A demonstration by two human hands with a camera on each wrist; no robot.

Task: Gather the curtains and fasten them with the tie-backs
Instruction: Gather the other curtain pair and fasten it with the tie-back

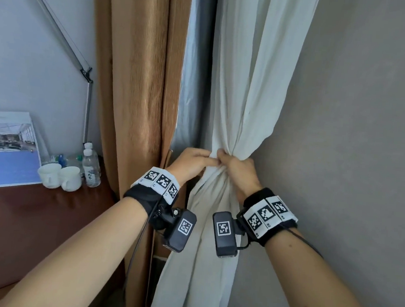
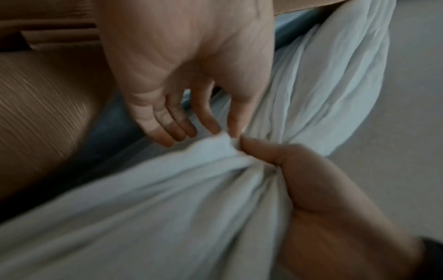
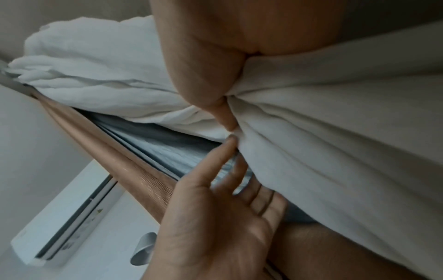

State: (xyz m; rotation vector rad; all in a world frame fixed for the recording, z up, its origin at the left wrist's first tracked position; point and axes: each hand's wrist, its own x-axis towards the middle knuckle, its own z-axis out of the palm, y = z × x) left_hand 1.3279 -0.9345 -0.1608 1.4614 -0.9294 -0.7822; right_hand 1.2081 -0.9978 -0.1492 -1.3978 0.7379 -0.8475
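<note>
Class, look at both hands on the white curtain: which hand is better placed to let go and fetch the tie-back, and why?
Probably the left hand. It only pinches a fold with its fingertips, while the right hand grips the gathered white curtain and keeps it bunched. No tie-back is visible.

Head view looks forward and down over both forearms at the white curtain (image 1: 227, 106). Wrist views sit close, each facing the opposite hand; all share the bunched fabric, left wrist view probably motion-blurred.

Black wristbands (image 1: 145, 195) with white checkered tags, black cameras (image 1: 224, 232), thin cables
</note>
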